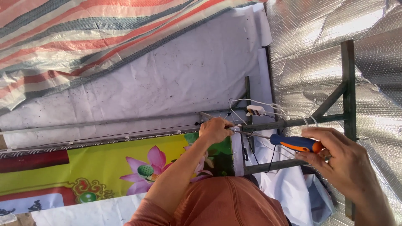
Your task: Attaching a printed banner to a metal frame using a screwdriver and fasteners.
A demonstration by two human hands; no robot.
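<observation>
My right hand (341, 161) grips a screwdriver with a blue and orange handle (296, 143). Its thin metal shaft (251, 134) points left to a spot on a grey metal frame bar (289, 123). My left hand (215, 129) is raised to that same spot and pinches something small at the shaft's tip; what it pinches is too small to make out. White wires (268, 104) and a small white connector (255, 110) hang just above the bar.
A banner with a pink lotus on yellow-green (125, 165) runs along the left. A striped tarp (83, 33) and white sheet (180, 75) lie overhead. Silver foil insulation (318, 50) covers the right, braced by a dark metal post (348, 83).
</observation>
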